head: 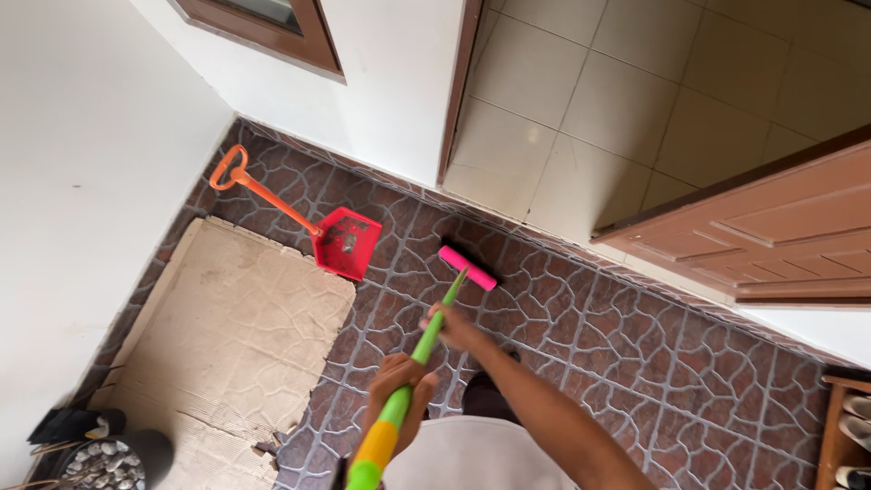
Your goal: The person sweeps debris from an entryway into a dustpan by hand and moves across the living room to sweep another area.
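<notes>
Head view: both hands' fingers closed round green broom handle (426, 340); red dustpan (347, 241) holds debris.

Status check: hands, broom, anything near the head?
Both hands shut on broom: right hand forward, left hand behind. Pink head on tiled floor. Red dustpan left of it, apart.

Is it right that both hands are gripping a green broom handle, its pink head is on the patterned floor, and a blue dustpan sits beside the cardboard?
Not quite: the head view shows the dustpan is red with an orange handle, not blue. The rest holds: the left hand and right hand grip the green broom handle, its pink head on the patterned floor, beside the cardboard.
</notes>
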